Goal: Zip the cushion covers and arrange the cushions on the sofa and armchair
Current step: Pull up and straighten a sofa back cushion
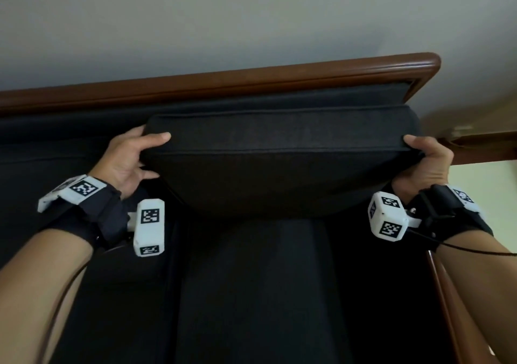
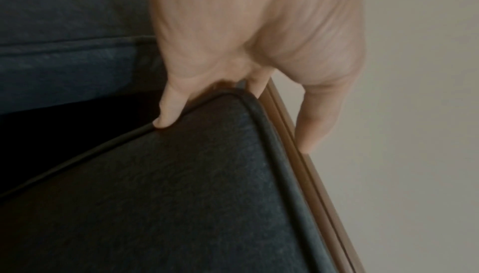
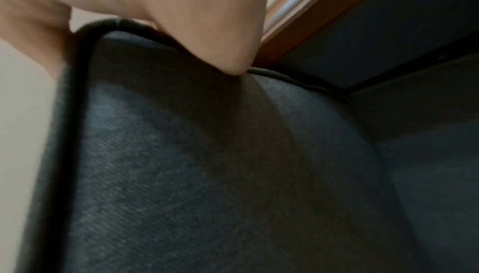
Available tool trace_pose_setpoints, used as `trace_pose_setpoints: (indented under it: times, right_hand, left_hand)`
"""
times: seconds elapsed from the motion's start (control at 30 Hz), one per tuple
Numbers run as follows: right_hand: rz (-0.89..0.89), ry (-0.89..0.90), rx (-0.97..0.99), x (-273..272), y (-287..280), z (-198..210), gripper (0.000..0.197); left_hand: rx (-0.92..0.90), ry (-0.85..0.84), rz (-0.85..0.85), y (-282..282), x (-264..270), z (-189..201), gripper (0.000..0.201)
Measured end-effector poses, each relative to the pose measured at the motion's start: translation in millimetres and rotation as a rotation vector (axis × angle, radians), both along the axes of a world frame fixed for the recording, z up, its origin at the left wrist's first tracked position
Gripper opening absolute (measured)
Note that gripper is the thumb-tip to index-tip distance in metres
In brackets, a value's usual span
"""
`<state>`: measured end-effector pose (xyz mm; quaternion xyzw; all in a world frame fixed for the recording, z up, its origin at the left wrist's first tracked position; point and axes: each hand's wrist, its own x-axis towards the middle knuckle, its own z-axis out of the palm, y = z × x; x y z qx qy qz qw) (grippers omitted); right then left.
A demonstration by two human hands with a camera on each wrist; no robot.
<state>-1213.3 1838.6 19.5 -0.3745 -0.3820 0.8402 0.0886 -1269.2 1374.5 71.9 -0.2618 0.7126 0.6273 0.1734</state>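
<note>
A dark grey piped cushion [image 1: 279, 165] is held up in front of the sofa's backrest [image 1: 84, 128], its upper edge near the brown wooden top rail [image 1: 223, 79]. My left hand [image 1: 134, 159] grips the cushion's upper left corner, thumb on the near face [image 2: 168, 111], fingers behind it. My right hand [image 1: 428, 159] grips the upper right corner, thumb pressing a dent into the fabric [image 3: 233, 60]. In the wrist views the cushion [image 2: 181, 195] [image 3: 207, 164] fills most of the picture. No zip shows.
The sofa's dark seat cushion [image 1: 251, 293] lies below. A wooden armrest [image 1: 447, 307] runs along the right side. A pale wall [image 1: 251, 13] stands behind the rail. Another dark cushion [image 2: 64, 62] sits to the left.
</note>
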Motion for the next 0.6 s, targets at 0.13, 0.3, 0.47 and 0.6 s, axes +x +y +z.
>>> trace_pose_setpoints:
  times: [0.13,0.3,0.47,0.6]
  right_hand:
    - [0.025,0.012,0.012,-3,-11,1,0.082]
    - [0.085,0.052,0.093,-5,-23,8,0.027]
    - [0.093,0.053,0.086,7,-23,19,0.029]
    - [0.141,0.042,0.127,8,-29,17,0.030]
  left_hand:
    - [-0.046,0.052,0.048,-11,6,-10,0.038]
    - [-0.038,0.067,0.108,-2,9,-10,0.031]
    - [0.003,0.130,0.264,10,23,-5,0.034]
    - [0.024,0.138,0.273,-6,25,-17,0.058]
